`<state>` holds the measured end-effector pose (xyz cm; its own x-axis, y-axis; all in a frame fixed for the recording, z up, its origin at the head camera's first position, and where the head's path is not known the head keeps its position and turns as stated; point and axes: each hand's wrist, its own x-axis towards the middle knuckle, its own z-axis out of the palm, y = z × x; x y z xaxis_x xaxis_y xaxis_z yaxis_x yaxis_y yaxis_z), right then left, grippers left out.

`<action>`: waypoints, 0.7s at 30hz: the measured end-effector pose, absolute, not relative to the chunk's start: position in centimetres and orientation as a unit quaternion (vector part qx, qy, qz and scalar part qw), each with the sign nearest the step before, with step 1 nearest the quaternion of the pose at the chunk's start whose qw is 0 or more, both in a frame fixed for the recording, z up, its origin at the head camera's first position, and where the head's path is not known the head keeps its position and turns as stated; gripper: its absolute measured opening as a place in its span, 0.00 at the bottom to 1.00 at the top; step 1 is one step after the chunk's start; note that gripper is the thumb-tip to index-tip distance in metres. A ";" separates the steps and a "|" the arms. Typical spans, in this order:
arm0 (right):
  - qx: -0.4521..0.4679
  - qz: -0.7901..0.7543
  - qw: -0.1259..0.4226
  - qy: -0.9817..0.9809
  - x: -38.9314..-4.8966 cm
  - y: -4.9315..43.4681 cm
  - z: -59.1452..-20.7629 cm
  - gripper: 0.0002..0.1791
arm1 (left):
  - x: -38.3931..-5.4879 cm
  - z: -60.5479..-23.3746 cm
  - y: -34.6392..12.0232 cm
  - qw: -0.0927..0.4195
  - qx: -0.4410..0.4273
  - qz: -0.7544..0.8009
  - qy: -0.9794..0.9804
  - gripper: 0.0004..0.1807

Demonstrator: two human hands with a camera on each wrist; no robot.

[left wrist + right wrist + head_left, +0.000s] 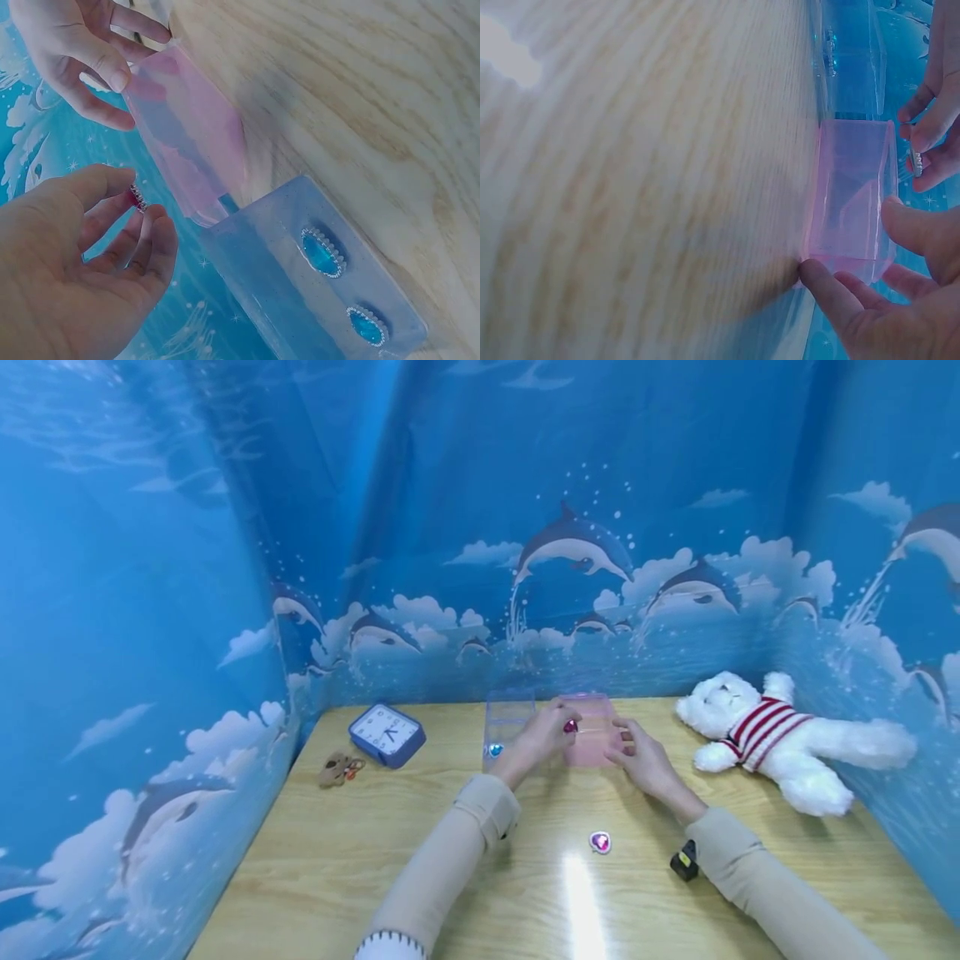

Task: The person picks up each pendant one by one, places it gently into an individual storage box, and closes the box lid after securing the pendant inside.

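My left hand [543, 732] pinches a red gem with a beaded silver rim [138, 198] between thumb and fingertips, above the left side of a clear pink plastic box [594, 755]. The right hand [647, 763] holds that box at its right end, the thumb on the upper edge and a fingertip low near the table, as the right wrist view shows. Left of the pink box stands a clear blue box [266, 259]. Two blue gems, one nearer [321, 253] and one farther [367, 325], lie in it. A pink heart-shaped gem [600, 842] lies on the table between the forearms.
A blue square clock [387, 735] and a small brown bear keychain [339, 770] are at the left. A white plush bear in a striped shirt [772, 735] lies at the right. Dolphin-print curtain [450, 568] rises behind the wooden table [322, 868].
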<state>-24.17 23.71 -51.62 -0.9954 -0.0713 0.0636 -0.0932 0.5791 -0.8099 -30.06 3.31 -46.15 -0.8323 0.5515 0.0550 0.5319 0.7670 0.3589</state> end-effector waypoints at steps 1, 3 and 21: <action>0.046 0.456 0.013 -0.889 -24.2 23.7 -51.6 0.34 | -30.2 -46.1 3.4 0.026 0.289 0.180 0.940 0.20; 0.047 0.454 0.014 -0.890 -24.2 23.7 -51.6 0.34 | -30.4 -46.2 3.5 0.026 0.290 0.174 0.941 0.19; 0.043 0.458 0.016 -0.888 -24.1 23.7 -51.7 0.34 | -31.6 -47.3 4.5 0.043 0.285 0.147 0.946 0.19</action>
